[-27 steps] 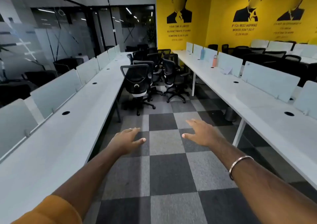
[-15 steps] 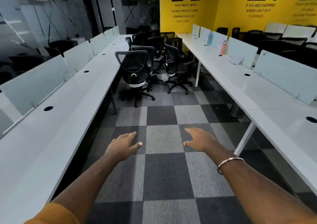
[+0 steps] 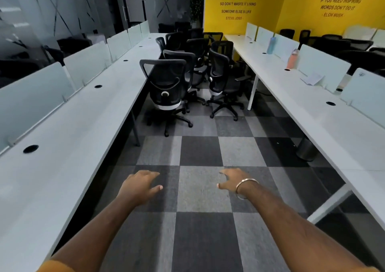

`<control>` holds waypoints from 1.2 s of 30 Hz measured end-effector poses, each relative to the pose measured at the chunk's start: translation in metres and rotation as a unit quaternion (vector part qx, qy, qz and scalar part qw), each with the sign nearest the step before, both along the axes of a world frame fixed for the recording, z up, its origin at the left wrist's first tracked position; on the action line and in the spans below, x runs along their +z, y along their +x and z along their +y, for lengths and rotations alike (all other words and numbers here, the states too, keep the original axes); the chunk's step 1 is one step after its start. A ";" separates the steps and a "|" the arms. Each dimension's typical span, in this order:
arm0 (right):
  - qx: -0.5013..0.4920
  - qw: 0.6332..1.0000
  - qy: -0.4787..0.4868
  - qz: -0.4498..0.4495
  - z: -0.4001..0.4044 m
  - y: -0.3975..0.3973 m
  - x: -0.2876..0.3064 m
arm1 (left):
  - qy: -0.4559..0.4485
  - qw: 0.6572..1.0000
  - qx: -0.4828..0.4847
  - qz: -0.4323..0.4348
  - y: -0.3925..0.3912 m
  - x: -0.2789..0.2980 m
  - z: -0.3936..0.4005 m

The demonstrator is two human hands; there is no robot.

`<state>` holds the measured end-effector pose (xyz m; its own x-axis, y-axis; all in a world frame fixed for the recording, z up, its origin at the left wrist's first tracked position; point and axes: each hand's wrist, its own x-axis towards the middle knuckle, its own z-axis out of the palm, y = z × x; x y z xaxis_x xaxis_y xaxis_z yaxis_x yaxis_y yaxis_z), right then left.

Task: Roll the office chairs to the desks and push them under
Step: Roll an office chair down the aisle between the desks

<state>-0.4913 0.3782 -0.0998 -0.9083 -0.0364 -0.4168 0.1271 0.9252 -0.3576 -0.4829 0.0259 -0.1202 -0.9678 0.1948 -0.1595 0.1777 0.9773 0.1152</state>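
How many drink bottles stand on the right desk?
2. A blue bottle stands farther back, against the divider panels; a pink bottle stands nearer, beside a cable hole. Both are on the right desk. The panels may hide others.

yellow wall [image 3: 262, 9]: "your time is limited", steve jobs; another, seemingly elon musk.

Floor [image 3: 200, 188] showing grey and dark-grey checker tiles. Chairs [image 3: 164, 86] showing black mesh with white trim. Left desk [image 3: 68, 138] and right desk [image 3: 312, 109] looking white. Far wall [image 3: 239, 21] showing yellow with black lettering. Pink bottle [image 3: 291, 59], blue bottle [image 3: 270, 45] far right.
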 end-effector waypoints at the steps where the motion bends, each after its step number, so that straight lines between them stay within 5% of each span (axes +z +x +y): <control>1: -0.006 1.000 -0.003 -0.004 -0.001 -0.020 -0.002 | -0.001 1.000 0.001 -0.006 -0.022 0.001 -0.001; 23: 0.034 0.994 -0.048 0.090 0.038 -0.572 -0.051 | 0.103 0.995 0.015 -0.003 -0.559 -0.031 0.063; 36: 0.100 0.987 -0.051 0.114 -0.029 -0.863 -0.046 | 0.171 0.982 0.078 0.011 -0.818 -0.042 0.027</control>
